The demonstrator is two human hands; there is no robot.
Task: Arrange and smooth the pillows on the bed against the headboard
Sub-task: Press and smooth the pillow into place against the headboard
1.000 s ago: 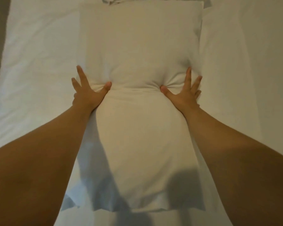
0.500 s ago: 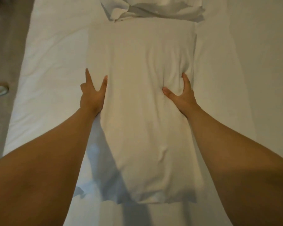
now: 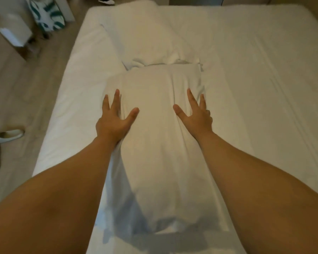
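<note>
A long white pillow lies lengthwise on the white bed in front of me. My left hand rests flat on the pillow's left edge, fingers spread, thumb on top. On the right edge my right hand lies the same way, fingers apart. Neither hand grips the fabric. A second white pillow, rumpled, lies just beyond the first one, touching its far end. No headboard shows in the view.
Wooden floor runs along the bed's left side. A pale slipper lies on the floor at the left. A white bedside unit and a green-and-white bag stand at the top left.
The view has tilted up, so the far pillow and floor now show. Both hands have eased off the pinch in the pillow's middle and lie flat with spread fingers; the crease has smoothed out.
</note>
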